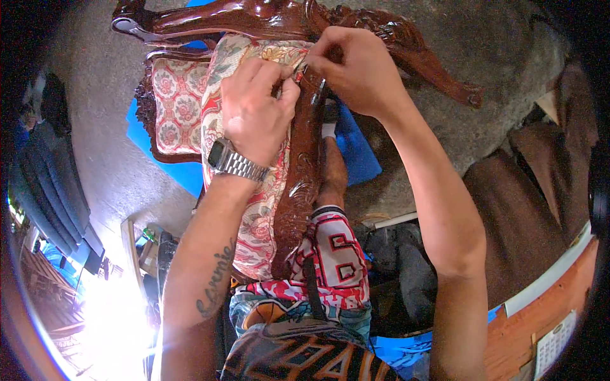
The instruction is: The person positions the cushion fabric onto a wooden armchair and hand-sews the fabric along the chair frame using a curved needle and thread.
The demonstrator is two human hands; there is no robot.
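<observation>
Grey flr [114,146]; floral seat [264,213] under L hand [257,108], beside R hand [359,70], both pinched.

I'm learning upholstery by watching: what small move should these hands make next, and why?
Probably ease the floral fabric snugly along the dark wooden frame between the fingertips: the left hand lies over the fabric with its thumb near the edge, and the right hand has its fingertips at that same border. Whether they grip anything small is unclear.

Silver watch [239,163], script tattoo [217,279] on left forearm [190,279]; dark shirt [289,355], apparently orange-printed.
</observation>
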